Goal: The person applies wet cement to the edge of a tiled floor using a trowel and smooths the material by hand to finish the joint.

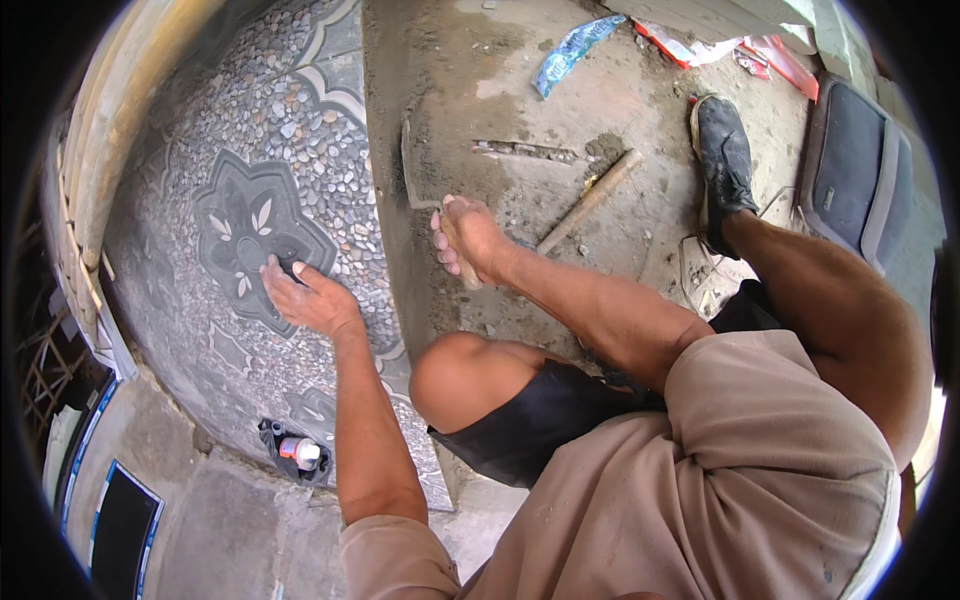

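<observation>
My left hand [312, 298] rests palm down with its fingers stretched out on a tiled surface [330, 190] patterned with grey pebbles and dark flower shapes. It lies over the lower right part of the large grey flower [250, 235]. My right hand [470, 240] is wrapped round the wooden handle of a trowel [408, 170]. The trowel's thin metal blade stands close beside the cement-grey edge of the tiled surface; whether it touches the edge I cannot tell. Much of the handle is covered by my fingers.
A wooden-handled tool [592, 203] lies on the rough floor right of my right hand. Farther off are a blue wrapper [575, 55] and red-and-white packaging [690, 48]. A dark padded case-like object [850, 165] stands beyond my shoe. A white-capped bottle [302, 453] sits in black plastic.
</observation>
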`<action>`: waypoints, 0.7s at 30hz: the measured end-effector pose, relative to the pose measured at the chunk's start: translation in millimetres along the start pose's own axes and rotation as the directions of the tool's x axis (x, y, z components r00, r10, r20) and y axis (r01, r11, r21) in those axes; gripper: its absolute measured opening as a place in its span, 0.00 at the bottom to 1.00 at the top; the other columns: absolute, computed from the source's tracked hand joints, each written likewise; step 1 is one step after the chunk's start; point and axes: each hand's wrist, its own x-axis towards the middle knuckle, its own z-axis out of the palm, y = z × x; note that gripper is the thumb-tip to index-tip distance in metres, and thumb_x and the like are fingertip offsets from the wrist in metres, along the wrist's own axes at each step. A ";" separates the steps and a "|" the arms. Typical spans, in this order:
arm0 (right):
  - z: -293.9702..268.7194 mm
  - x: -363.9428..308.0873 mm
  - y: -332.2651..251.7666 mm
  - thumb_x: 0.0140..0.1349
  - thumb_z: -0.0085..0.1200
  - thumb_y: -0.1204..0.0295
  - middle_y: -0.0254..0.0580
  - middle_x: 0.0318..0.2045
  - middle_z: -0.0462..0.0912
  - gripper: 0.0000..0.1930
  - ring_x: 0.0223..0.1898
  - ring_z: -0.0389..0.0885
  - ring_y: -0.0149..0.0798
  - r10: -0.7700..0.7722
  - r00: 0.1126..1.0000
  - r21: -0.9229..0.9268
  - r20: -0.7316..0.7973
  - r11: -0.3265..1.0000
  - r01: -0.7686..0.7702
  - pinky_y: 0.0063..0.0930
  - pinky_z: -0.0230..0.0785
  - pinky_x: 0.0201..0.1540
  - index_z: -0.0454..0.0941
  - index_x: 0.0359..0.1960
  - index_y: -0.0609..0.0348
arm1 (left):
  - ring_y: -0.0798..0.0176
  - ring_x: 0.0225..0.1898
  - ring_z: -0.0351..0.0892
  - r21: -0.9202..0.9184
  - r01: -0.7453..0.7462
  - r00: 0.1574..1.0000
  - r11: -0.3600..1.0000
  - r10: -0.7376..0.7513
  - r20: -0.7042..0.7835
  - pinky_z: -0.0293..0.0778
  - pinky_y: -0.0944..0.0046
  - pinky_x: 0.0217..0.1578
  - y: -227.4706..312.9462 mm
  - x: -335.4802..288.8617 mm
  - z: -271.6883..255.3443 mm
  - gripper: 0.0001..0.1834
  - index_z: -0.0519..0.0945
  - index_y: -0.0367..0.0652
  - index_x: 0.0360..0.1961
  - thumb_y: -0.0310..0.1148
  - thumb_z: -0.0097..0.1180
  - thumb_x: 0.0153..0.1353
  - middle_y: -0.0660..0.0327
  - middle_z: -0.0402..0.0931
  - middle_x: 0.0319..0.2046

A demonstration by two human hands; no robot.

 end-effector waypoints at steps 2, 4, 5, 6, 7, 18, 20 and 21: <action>12.4 -16.7 11.9 0.79 0.36 0.56 0.37 0.20 0.70 0.18 0.16 0.66 0.35 -0.041 0.999 -0.012 -0.011 0.999 0.041 0.35 0.60 0.18 0.68 0.38 0.56 | 0.47 0.74 0.62 -0.021 -0.003 1.000 1.000 0.003 -0.001 0.55 0.41 0.71 -1.3 -1.4 1.1 0.32 0.73 0.42 0.69 0.54 0.36 0.77 0.50 0.66 0.72; 16.3 -34.6 21.9 0.79 0.36 0.55 0.36 0.21 0.70 0.18 0.17 0.66 0.34 -0.045 0.998 -0.019 0.034 0.999 0.045 0.33 0.62 0.18 0.69 0.39 0.55 | 0.46 0.74 0.62 -0.032 -0.010 1.000 0.999 0.010 -0.012 0.55 0.41 0.71 -4.5 -0.1 -0.6 0.33 0.73 0.42 0.69 0.54 0.36 0.77 0.50 0.67 0.71; 15.5 -39.0 22.6 0.80 0.36 0.55 0.36 0.21 0.71 0.18 0.17 0.66 0.33 -0.047 0.996 -0.027 0.079 0.998 0.049 0.32 0.63 0.18 0.69 0.39 0.55 | 0.46 0.74 0.62 -0.030 -0.012 1.000 0.999 0.012 -0.014 0.55 0.41 0.71 -5.3 1.1 -0.2 0.33 0.73 0.42 0.69 0.54 0.36 0.77 0.50 0.67 0.71; 8.2 -42.3 14.5 0.80 0.36 0.55 0.36 0.21 0.72 0.18 0.17 0.67 0.33 -0.055 0.992 -0.039 0.115 0.997 0.059 0.31 0.64 0.19 0.70 0.39 0.56 | 0.46 0.74 0.62 -0.025 -0.007 1.000 1.000 0.007 -0.012 0.55 0.41 0.71 -7.0 0.8 -1.8 0.33 0.73 0.41 0.69 0.54 0.36 0.77 0.49 0.67 0.71; -1.3 -36.4 3.7 0.80 0.36 0.55 0.36 0.21 0.72 0.18 0.17 0.67 0.33 -0.051 0.992 -0.040 0.118 0.998 0.056 0.31 0.64 0.19 0.70 0.39 0.56 | 0.45 0.74 0.62 -0.020 -0.001 1.000 1.000 0.001 -0.008 0.55 0.41 0.72 -6.9 -0.5 -2.7 0.33 0.73 0.41 0.69 0.54 0.36 0.77 0.49 0.67 0.71; -62.9 66.0 -66.7 0.80 0.32 0.52 0.32 0.20 0.66 0.21 0.17 0.59 0.31 0.020 0.976 0.088 0.218 0.995 -0.040 0.30 0.55 0.19 0.68 0.37 0.53 | 0.45 0.74 0.61 -0.021 -0.035 0.999 0.999 0.035 0.006 0.55 0.42 0.71 -1.8 -0.9 -1.6 0.33 0.72 0.40 0.70 0.53 0.36 0.78 0.48 0.66 0.71; -63.5 65.0 -67.2 0.80 0.33 0.51 0.32 0.20 0.66 0.21 0.17 0.59 0.31 0.049 0.967 0.093 0.252 0.993 -0.074 0.30 0.55 0.19 0.67 0.36 0.53 | 0.45 0.74 0.61 -0.022 -0.034 0.999 0.999 0.034 0.010 0.55 0.41 0.71 1.4 0.0 -0.9 0.33 0.72 0.40 0.70 0.53 0.36 0.78 0.48 0.66 0.71; -58.2 60.6 -65.4 0.80 0.33 0.51 0.32 0.20 0.66 0.21 0.17 0.59 0.31 0.062 0.960 0.092 0.273 0.992 -0.090 0.30 0.55 0.19 0.67 0.35 0.52 | 0.45 0.73 0.62 -0.012 -0.026 1.000 1.000 0.026 0.003 0.56 0.41 0.71 -0.6 0.2 -1.5 0.33 0.72 0.41 0.70 0.54 0.36 0.78 0.48 0.66 0.71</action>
